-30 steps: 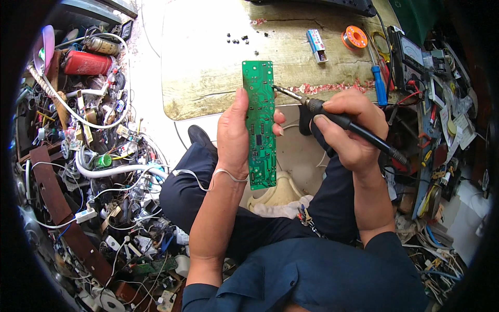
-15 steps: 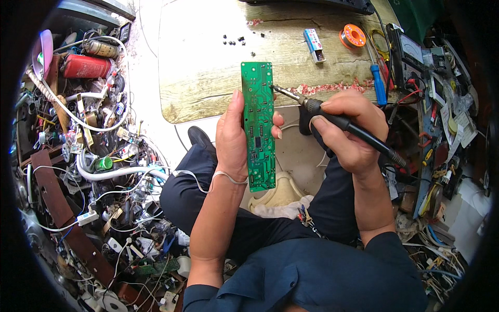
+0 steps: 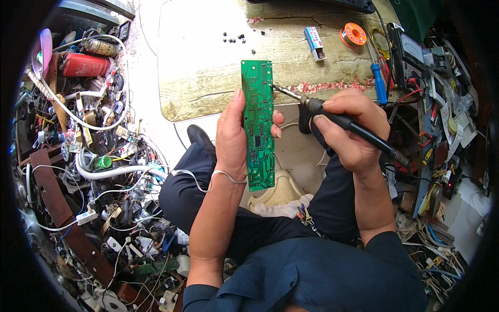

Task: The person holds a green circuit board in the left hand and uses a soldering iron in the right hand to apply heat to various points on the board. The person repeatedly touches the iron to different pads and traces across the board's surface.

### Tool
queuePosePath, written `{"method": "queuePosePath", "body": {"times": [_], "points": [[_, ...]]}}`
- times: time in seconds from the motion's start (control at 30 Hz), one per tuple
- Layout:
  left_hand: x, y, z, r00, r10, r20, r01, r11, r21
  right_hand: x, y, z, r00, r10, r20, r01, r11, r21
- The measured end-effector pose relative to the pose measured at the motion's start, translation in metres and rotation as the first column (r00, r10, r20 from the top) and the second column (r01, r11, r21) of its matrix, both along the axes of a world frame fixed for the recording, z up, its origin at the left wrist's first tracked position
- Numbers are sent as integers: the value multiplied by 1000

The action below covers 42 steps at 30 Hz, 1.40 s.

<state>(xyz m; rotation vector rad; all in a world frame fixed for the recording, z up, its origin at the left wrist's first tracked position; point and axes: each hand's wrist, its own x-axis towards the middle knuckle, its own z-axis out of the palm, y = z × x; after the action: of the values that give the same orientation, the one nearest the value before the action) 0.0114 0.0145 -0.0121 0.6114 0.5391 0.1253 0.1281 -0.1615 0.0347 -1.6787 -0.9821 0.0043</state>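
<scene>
A long green circuit board [image 3: 258, 125] stands lengthwise in my left hand [image 3: 232, 132], its soldered side facing me. My left thumb lies along the board's left edge, and fingertips show past its right edge. A soldering iron [image 3: 343, 120] with a black handle is gripped in my right hand [image 3: 357, 130] between thumb and fingers. Its dark tip meets the right edge of the board near the upper end; whether it presses on a joint is too small to tell. A white cord [image 3: 228, 176] loops around my left wrist.
On the wooden table [image 3: 202, 67] lie several small black parts [image 3: 240, 37], a small box [image 3: 314, 42], a solder spool [image 3: 353, 35] and a blue screwdriver [image 3: 379, 86]. A multimeter [image 3: 409, 51] stands at the right. Cables and scrap [image 3: 130, 208] crowd the left side.
Almost nothing differs. The board, both hands and the iron hold nearly the same place, with the iron's tip still at the board's upper right edge.
</scene>
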Motion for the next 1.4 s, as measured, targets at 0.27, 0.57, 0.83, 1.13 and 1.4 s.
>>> {"method": "queuePosePath", "body": {"times": [0.27, 0.57, 0.83, 1.13, 1.4], "points": [[1, -1, 2, 1000, 18, 16, -18, 1000, -14, 0, 0, 0, 1000, -2, -5, 2, 1000, 1], [0, -2, 2, 1000, 12, 21, -11, 1000, -17, 2, -2, -1, 1000, 8, -14, -8, 1000, 15], [1, -3, 3, 1000, 20, 6, -20, 1000, 8, 0, -3, -2, 1000, -1, -31, 1, 1000, 13], [2, -3, 1, 1000, 27, 8, -27, 1000, -1, 1, -2, -2, 1000, 2, -16, -2, 1000, 16], [3, -5, 6, 997, 28, -72, -24, 998, 55, 2, -3, -2, 1000, 1, -13, -1, 1000, 15]]}}
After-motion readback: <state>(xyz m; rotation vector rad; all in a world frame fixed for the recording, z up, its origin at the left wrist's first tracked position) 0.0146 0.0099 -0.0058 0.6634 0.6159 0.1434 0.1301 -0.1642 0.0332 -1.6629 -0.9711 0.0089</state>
